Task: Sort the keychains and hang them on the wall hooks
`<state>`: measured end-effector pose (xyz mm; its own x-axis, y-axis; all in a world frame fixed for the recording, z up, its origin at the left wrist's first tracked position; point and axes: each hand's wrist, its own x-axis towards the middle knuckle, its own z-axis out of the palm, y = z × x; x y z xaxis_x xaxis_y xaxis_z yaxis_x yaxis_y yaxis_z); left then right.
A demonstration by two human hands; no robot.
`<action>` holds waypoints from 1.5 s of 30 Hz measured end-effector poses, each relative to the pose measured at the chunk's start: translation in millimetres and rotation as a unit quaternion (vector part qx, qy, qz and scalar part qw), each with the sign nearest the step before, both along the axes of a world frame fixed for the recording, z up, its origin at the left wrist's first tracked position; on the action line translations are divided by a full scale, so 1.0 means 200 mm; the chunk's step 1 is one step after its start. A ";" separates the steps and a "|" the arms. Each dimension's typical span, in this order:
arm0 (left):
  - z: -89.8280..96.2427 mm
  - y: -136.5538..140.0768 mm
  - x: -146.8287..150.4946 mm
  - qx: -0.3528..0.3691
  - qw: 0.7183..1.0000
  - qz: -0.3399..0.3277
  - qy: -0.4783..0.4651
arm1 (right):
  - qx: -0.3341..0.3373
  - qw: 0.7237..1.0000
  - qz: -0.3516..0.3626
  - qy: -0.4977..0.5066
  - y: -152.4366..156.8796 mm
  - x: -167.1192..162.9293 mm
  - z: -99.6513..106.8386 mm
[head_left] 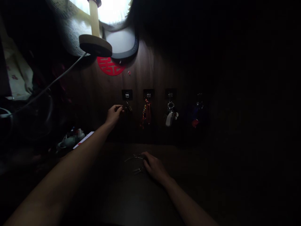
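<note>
My left hand (pixel 114 113) reaches up to the dark wood panel, thumb and fingertips pinched together. Just right of those fingertips, a small bunch of keys (pixel 129 107) hangs from the leftmost hook (pixel 127 94); whether the pinch holds part of it is too dark to tell. Lower down, my right hand (pixel 152 164) rests on the dark surface with curled fingers. Its fingertips meet one end of a thin, shiny thing (pixel 134 156) that resembles wire-framed glasses. Another slim, shiny piece (pixel 137 170) shows just below, perhaps part of the same thing.
Further right hang a beaded red tassel (pixel 147 113), keys with a pale fob (pixel 169 119) and a dim bunch with a red tag (pixel 195 122). Above are a lit lamp (pixel 115 11), its round-ended stand (pixel 95 44) and a cable (pixel 58 77). A white card (pixel 84 139) lies left.
</note>
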<state>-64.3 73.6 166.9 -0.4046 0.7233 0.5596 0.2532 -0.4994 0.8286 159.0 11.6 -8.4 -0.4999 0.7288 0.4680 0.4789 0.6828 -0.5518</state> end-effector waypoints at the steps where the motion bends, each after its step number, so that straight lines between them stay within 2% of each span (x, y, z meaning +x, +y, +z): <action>1: 0.02 0.01 0.00 0.019 0.999 0.016 0.027 | -0.001 1.000 0.000 -0.002 0.00 0.00 0.00; 5: 0.07 0.06 0.01 0.067 0.993 0.053 0.086 | 0.000 1.000 0.000 -0.003 -0.01 0.00 0.01; 11: 0.11 0.07 0.07 0.068 0.984 0.079 0.147 | -0.002 1.000 0.005 -0.003 -0.01 0.00 0.01; 18: 0.07 0.09 0.06 0.056 0.976 0.137 0.158 | -0.005 1.000 0.005 -0.002 0.00 0.00 0.01; 31: -0.16 0.05 0.07 -0.005 0.993 0.093 0.077 | -0.005 1.000 0.001 -0.012 0.01 0.00 0.00; 38: -0.40 0.00 0.05 -0.045 0.997 0.021 0.067 | -0.011 1.000 0.006 -0.012 0.01 0.00 0.00; 45: -0.65 -0.13 0.01 -0.083 0.996 -0.032 0.023 | -0.014 1.000 0.001 -0.018 0.00 0.00 0.01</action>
